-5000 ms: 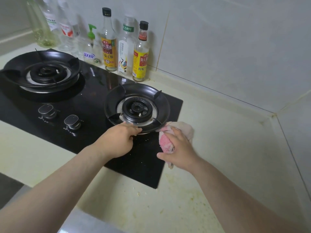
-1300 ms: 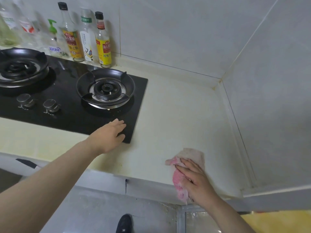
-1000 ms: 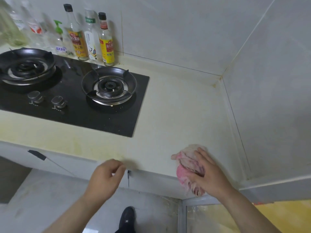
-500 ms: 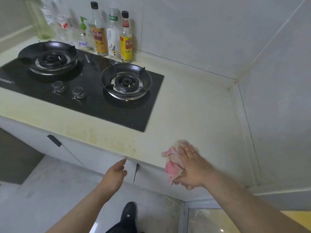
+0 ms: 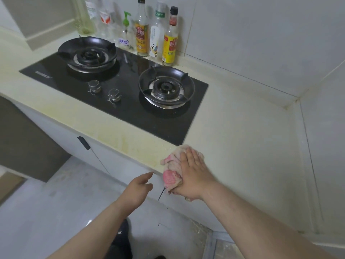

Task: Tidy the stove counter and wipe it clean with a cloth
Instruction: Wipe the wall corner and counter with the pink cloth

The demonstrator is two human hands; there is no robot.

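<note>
Nearest me, my left hand (image 5: 139, 189) hung in front of the cabinet (image 5: 61, 128), below the front edge of the counter (image 5: 242, 146). Its fingers were loosely spread and held nothing. It was just left of the cloth (image 5: 172, 165) and did not touch it. My right hand (image 5: 192, 174) lay flat on the pink and cream cloth, fingers straight, pressing it onto the counter's front edge, and part of the cloth drooped over the lip. The cloth sat just off the near right corner of the black stove (image 5: 130, 113). Beyond it were two knobs (image 5: 114, 94) and two burners (image 5: 166, 87). Farthest back, a row of bottles (image 5: 142, 34) lined the tiled wall.
</note>
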